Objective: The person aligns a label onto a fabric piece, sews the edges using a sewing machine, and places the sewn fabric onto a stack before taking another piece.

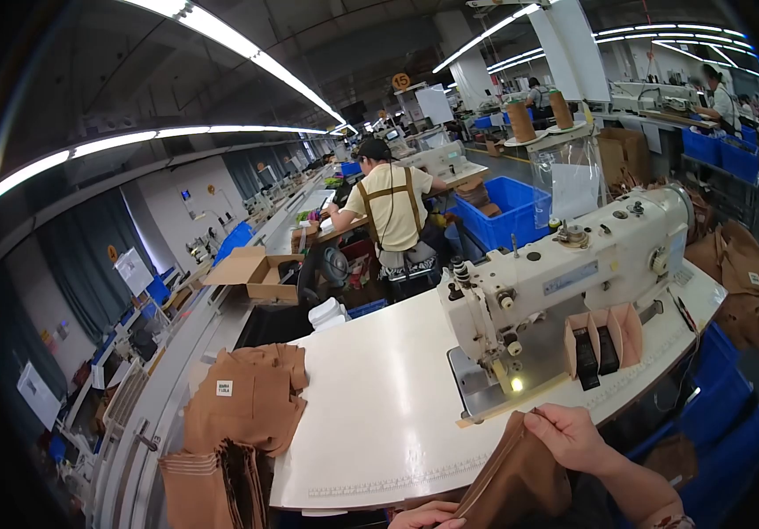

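Observation:
A brown fabric piece (520,476) hangs in front of the table's near edge. Its upper corner is pinched between the thumb and fingers of my right hand (573,438), just below the sewing machine (564,273). At the bottom edge of the view, my left hand (429,515) grips the lower left part of the same piece; most of that hand is cut off. The machine's lamp lights its needle area, a short way above the fabric. A pale worktable (379,397) with a printed ruler along its front edge lies beyond my hands.
Brown fabric pieces (243,392), one with a white label, are piled at the table's left. A cardboard holder (631,335) with black items stands by the machine. Blue bins (507,212) and a seated person (392,207) are ahead. More brown pieces (736,273) hang at right.

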### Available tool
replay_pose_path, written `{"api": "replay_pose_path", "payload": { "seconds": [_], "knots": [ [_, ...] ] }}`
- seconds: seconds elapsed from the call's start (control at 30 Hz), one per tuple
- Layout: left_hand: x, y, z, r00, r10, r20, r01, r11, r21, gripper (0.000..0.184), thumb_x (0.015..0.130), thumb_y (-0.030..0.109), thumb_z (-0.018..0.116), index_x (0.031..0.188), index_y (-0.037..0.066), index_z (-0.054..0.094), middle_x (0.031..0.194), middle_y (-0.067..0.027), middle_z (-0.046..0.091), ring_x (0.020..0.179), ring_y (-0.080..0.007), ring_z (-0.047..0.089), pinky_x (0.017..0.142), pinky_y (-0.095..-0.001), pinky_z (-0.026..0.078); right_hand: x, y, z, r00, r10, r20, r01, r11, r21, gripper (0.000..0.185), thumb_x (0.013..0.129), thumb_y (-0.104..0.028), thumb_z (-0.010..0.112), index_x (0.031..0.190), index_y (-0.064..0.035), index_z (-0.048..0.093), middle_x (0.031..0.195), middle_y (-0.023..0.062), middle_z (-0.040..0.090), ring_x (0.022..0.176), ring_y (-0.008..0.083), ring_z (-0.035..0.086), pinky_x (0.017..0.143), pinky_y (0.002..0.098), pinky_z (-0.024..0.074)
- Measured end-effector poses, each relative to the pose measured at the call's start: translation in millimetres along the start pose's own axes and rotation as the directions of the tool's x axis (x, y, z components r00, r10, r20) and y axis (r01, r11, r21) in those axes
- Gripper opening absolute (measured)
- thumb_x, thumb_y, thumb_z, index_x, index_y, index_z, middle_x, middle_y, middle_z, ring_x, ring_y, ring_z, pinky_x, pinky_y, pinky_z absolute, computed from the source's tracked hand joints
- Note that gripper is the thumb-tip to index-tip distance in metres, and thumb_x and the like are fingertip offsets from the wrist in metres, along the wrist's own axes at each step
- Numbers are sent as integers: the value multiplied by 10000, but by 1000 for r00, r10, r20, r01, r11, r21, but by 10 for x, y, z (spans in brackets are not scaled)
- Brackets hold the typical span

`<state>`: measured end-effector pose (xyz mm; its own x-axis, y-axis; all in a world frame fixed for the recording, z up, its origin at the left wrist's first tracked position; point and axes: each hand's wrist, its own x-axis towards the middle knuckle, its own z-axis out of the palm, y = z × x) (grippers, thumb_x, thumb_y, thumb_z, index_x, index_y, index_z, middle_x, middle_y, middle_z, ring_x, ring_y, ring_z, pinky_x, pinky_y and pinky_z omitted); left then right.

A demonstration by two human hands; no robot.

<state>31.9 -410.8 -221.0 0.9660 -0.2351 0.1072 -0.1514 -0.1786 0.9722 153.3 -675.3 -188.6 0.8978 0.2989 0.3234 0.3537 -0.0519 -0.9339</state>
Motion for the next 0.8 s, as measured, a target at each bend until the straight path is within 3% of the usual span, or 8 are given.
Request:
{"api": "replay_pose_path", "payload": {
  "seconds": [0.1,0.23,0.3,0.37,0.4,0.53,0.7,0.8],
  "knots": [
    [-33,-187,-35,977,-204,57,203,979,28,183,977,137,693,1010,-39,732,1020,-73,713,920,-147,641,789,-278,507,-9,26,16,999,-29,-14,30,998,57,258,1054,-217,583,971,8,676,669,-39,522,636,34,421,557,236,391],
    [-63,-173,-14,983,-173,-63,171,985,-26,178,974,132,697,986,-38,746,970,-68,720,896,-134,643,794,-272,514,-38,80,-78,998,33,56,-36,998,50,253,1060,-193,558,1112,17,689,820,-10,657,765,39,543,705,226,474],
    [-68,-124,-8,979,19,-205,-4,997,72,116,933,62,729,985,-38,757,1009,-61,714,887,-132,653,785,-265,526,-17,68,-108,994,2,107,-19,988,155,274,1062,-179,547,1198,21,675,944,18,717,870,49,602,813,228,501],
    [-75,15,-65,964,9,-266,13,997,81,117,926,37,731,1014,-36,755,1002,-54,704,857,-126,654,770,-246,524,-51,44,-137,984,16,175,-46,984,169,292,1070,-172,519,1218,27,673,1082,59,720,999,84,621,918,248,481],
    [-95,153,-96,954,-128,-273,133,991,1,139,927,29,726,1050,-33,747,990,-47,700,845,-117,646,759,-229,515,-74,43,-146,977,23,210,-61,982,177,301,1074,-169,505,1229,29,671,1151,80,721,1064,101,631,971,259,471],
    [-99,265,-156,961,78,-264,-22,978,209,136,922,36,733,1047,-17,750,988,-47,700,853,-110,642,772,-227,508,-142,268,-98,977,-13,215,-49,958,282,263,1073,-176,520,1177,14,670,1020,8,696,930,56,600,844,227,483],
    [-133,354,-132,961,-74,-265,126,974,186,137,935,97,736,1016,-12,754,961,-49,717,884,-111,650,803,-239,514,-224,483,-59,987,106,118,-136,946,294,235,1071,-205,546,1103,3,653,890,-66,619,812,10,527,727,194,450],
    [-127,318,-112,957,-109,-270,156,975,159,146,945,121,731,1003,-11,756,954,-46,726,898,-108,650,813,-245,516,-268,463,-78,977,162,138,-197,934,297,240,1072,-193,542,1161,1,652,950,-50,642,867,17,551,775,199,465]
  ]
}}
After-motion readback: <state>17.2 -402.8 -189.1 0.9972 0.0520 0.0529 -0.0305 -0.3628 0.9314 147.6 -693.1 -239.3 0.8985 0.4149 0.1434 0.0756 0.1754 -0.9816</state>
